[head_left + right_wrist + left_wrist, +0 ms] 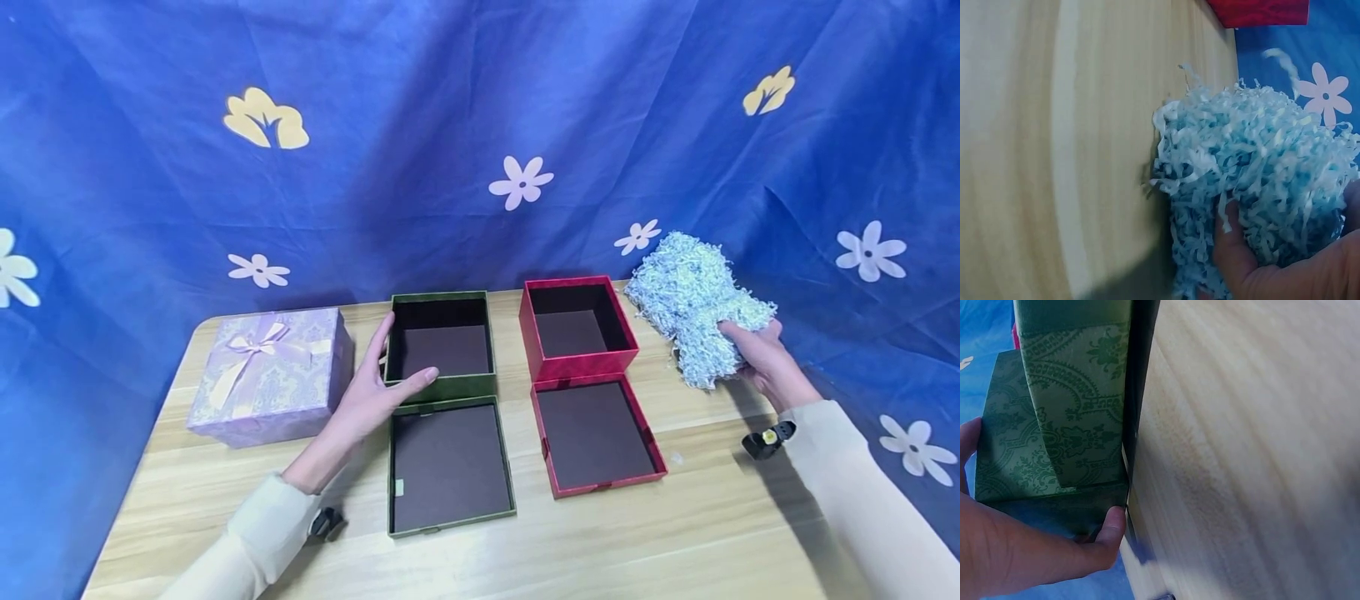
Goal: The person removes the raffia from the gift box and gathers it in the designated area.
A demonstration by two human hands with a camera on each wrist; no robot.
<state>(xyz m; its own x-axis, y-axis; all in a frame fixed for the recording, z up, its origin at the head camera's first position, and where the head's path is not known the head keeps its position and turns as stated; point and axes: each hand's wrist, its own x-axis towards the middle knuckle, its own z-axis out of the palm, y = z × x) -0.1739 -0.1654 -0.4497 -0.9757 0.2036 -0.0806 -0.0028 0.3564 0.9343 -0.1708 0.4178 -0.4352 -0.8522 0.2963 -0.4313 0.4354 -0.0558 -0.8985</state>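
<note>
My left hand [371,392] rests at the left front corner of an uncovered green box [468,386], fingers spread along its left wall and thumb reaching over the front rim. In the left wrist view, one fingertip [1112,524] touches the patterned green wall low near the table. A matching green lid [450,467], inside up, lies in front of the box. At the far right, my right hand [765,354] grips a clump of light blue shredded paper [686,287]. Thumb and fingers sink into the curly strips [1260,169], which partly hide the fingertips.
An uncovered red box [581,367] and its upturned red lid [596,437] stand between the green box and the shredded paper. A closed lilac gift box [277,375] with a ribbon bow sits at the left. Behind the wooden table [585,550] hangs a blue flowered cloth [420,150].
</note>
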